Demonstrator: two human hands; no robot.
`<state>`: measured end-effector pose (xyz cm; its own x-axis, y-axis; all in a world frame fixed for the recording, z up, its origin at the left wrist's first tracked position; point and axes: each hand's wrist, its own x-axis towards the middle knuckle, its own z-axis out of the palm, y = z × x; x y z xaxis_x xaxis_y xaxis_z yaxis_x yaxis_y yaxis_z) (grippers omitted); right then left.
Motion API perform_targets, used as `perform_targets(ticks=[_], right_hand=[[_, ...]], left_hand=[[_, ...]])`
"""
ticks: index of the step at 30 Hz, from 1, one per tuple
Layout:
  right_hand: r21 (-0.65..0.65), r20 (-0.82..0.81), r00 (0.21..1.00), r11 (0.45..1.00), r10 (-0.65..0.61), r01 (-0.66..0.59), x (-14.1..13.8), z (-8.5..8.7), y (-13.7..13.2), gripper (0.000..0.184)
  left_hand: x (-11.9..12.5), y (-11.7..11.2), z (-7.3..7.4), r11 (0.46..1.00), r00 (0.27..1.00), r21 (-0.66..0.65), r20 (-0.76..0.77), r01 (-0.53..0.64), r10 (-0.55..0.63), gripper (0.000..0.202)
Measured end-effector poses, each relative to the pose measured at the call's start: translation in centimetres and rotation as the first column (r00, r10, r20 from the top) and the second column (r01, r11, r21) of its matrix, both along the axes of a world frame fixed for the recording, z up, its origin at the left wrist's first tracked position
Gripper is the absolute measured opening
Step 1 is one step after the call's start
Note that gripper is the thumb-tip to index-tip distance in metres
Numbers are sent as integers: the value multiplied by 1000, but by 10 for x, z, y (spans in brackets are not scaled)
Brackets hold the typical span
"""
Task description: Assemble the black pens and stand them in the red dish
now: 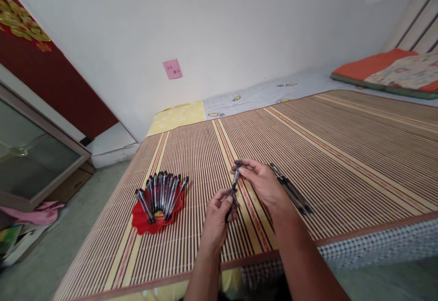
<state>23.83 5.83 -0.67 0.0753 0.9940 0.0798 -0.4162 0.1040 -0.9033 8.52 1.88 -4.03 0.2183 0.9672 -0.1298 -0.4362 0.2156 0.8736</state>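
Between my two hands is a black pen [235, 180], tilted and held above the striped mat. The fingers of my left hand [221, 207] close around its lower part. Up at the other end, my right hand [258, 177] pinches the pen's tip or cap; which of these it is, I cannot tell. On the left, several capped pens [164, 191] lie fanned out on a red scalloped plate [142, 225]. To the right of my right hand, a few more dark pens [294, 193] lie side by side on the mat, partly hidden by my forearm.
A striped bamboo mat [191, 155] covers the bed, its front edge close to me. Folded orange bedding [376, 66] lies at the far right. Behind is a white wall with a pink note [172, 69]. A glass-fronted cabinet door [30, 155] stands left of the bed.
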Motion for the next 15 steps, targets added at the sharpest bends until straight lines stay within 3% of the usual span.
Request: perform_targets(ticks=[8, 15], right_hand=[[21, 76, 997, 999, 26, -27, 0, 11, -5, 26], [69, -21, 987, 985, -158, 159, 2, 10, -1, 24]], left_hand=[[-2, 1, -2, 1000, 1000, 25, -18, 8, -8, 26], [-2, -1, -4, 998, 998, 18, -13, 54, -54, 25]])
